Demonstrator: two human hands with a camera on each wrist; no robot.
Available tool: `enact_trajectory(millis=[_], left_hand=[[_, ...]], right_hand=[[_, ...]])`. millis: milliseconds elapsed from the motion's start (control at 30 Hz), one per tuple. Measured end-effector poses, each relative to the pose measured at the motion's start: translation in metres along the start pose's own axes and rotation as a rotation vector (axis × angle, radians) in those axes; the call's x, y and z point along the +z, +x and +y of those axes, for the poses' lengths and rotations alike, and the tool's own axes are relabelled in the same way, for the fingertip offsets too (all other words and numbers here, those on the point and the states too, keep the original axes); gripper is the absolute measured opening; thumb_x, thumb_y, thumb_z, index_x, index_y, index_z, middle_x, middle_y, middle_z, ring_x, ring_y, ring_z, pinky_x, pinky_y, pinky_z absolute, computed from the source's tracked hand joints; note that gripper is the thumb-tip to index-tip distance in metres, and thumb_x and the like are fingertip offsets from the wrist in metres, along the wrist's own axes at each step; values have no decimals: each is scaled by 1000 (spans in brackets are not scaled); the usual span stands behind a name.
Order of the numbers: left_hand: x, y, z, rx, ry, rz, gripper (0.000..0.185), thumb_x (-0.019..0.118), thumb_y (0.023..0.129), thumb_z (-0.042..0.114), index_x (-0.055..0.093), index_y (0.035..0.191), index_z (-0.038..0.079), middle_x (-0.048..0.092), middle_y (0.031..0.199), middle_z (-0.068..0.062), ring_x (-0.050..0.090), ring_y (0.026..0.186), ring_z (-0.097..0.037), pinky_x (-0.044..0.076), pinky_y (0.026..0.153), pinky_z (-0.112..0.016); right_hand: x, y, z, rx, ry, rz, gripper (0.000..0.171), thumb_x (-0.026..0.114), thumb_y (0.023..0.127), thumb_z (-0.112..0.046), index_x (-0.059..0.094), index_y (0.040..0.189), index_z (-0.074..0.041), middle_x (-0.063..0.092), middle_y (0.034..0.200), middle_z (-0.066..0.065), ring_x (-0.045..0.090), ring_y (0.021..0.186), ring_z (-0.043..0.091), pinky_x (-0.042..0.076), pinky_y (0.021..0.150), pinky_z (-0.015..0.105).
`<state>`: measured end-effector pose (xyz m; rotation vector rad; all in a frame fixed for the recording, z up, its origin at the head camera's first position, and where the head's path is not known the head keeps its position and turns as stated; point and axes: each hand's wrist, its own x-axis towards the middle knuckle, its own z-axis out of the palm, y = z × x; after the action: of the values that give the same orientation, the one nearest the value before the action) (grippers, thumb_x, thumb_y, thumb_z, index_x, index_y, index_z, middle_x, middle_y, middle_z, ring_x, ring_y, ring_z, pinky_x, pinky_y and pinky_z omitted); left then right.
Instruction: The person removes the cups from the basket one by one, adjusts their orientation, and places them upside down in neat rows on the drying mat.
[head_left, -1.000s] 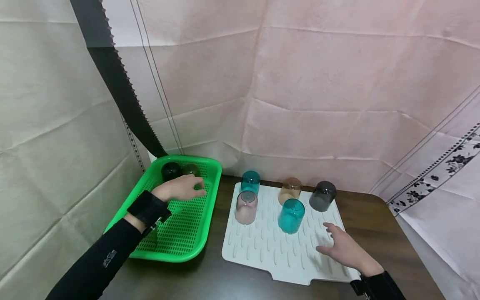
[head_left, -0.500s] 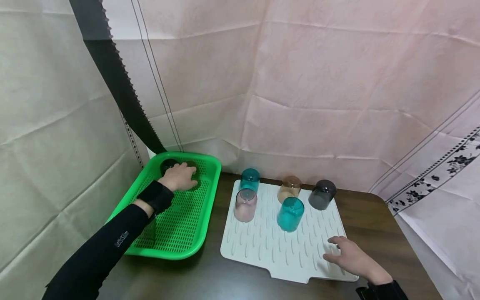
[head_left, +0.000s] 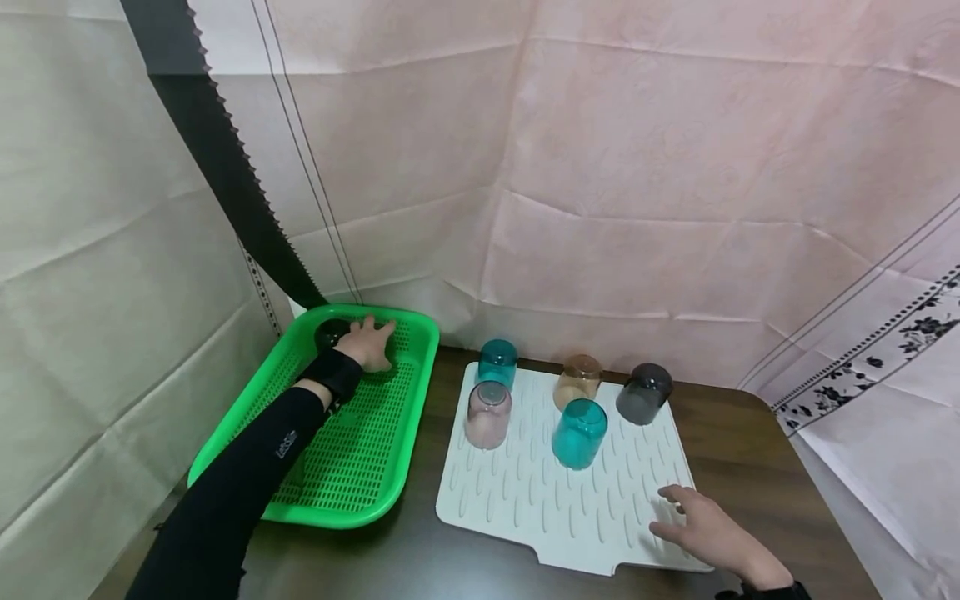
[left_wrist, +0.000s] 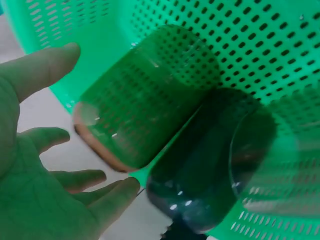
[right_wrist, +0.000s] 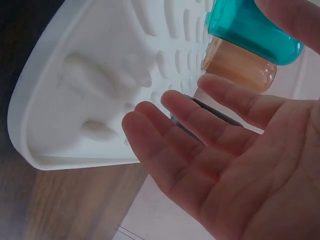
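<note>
My left hand reaches into the far end of the green plastic basket, fingers spread. In the left wrist view, its thumb and fingers stand around the base end of a see-through greenish glass lying on its side. A dark glass lies alongside, and a third clear glass shows at the right edge. My right hand hovers, fingers loosely extended and holding nothing, over the near right corner of the white ridged draining board.
Upside-down glasses stand on the board: a rear teal glass, a pinkish glass, an amber glass, a front teal glass and a dark grey glass. Pale cloth hangs behind the brown table.
My left hand has moved farther into the back of the basket, over the greenish glass, its fingers spreading. My right hand has drawn slightly right and nearer. The glasses on the board stay put.
</note>
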<state>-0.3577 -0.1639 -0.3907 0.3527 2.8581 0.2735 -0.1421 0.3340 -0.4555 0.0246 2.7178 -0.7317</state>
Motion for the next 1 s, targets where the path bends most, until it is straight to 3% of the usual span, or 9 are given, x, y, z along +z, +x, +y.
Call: enact_trajectory(millis=[67, 133, 267, 400, 500, 633, 767, 900, 1000], left_hand=[[5, 5, -2, -19, -9, -16, 78, 64, 90, 16, 16, 151, 6, 4, 147, -37, 10, 131, -58, 36, 93, -60], [12, 13, -8, -20, -1, -1, 78, 65, 88, 16, 19, 151, 7, 9, 146, -36, 14, 129, -59, 39, 90, -58], [19, 15, -9, -21, 24, 45, 69, 63, 89, 9, 28, 148, 6, 17, 142, -36, 24, 124, -58, 42, 85, -54], [18, 9, -3, -28, 25, 68, 62, 56, 91, 2, 30, 147, 4, 16, 142, -36, 26, 124, -57, 41, 84, -52], [18, 5, -1, -9, 36, 37, 63, 55, 91, 3, 28, 147, 4, 19, 142, -36, 27, 123, -57, 39, 87, -55], [17, -7, -3, 25, 41, 1, 67, 59, 89, 5, 27, 148, 4, 24, 142, -36, 30, 123, -56, 38, 89, -57], [15, -22, -7, 77, 27, 25, 65, 66, 86, 12, 35, 143, 5, 30, 139, -35, 35, 119, -55, 41, 84, -55], [10, -46, -11, 125, -53, 56, 59, 71, 84, 18, 43, 135, 6, 40, 127, -31, 49, 101, -46, 43, 73, -47], [3, -66, -12, 147, -133, 80, 58, 72, 84, 20, 43, 132, 8, 43, 120, -25, 51, 89, -35, 42, 68, -42]], right_hand=[[2, -1, 0, 1, 15, 0, 65, 71, 83, -36, 52, 124, 9, 53, 122, 24, 54, 106, 39, 49, 78, 47], [3, -3, 1, -4, 37, -2, 65, 71, 83, -35, 50, 125, 9, 53, 123, 25, 54, 107, 40, 49, 77, 47], [4, -5, 1, -11, 90, -15, 67, 71, 83, -34, 47, 129, 9, 52, 125, 25, 53, 108, 41, 50, 75, 44], [4, -4, 1, -15, 104, -13, 68, 71, 84, -35, 46, 131, 8, 52, 125, 23, 52, 109, 39, 50, 76, 44], [5, -4, 0, -26, 114, -24, 66, 70, 85, -34, 47, 130, 8, 52, 125, 23, 53, 109, 39, 49, 77, 46], [5, -7, -4, -50, 132, -35, 63, 69, 86, -33, 48, 129, 7, 52, 125, 23, 53, 109, 40, 49, 78, 46], [7, -9, -8, -57, 136, -26, 61, 69, 86, -35, 50, 127, 6, 54, 124, 21, 54, 109, 39, 50, 78, 44], [8, -12, -10, -70, 137, -31, 59, 68, 86, -35, 51, 127, 5, 54, 124, 20, 54, 108, 38, 50, 77, 42], [7, -13, -12, -94, 128, -31, 59, 68, 87, -34, 50, 127, 6, 54, 124, 21, 54, 108, 38, 50, 76, 41]])
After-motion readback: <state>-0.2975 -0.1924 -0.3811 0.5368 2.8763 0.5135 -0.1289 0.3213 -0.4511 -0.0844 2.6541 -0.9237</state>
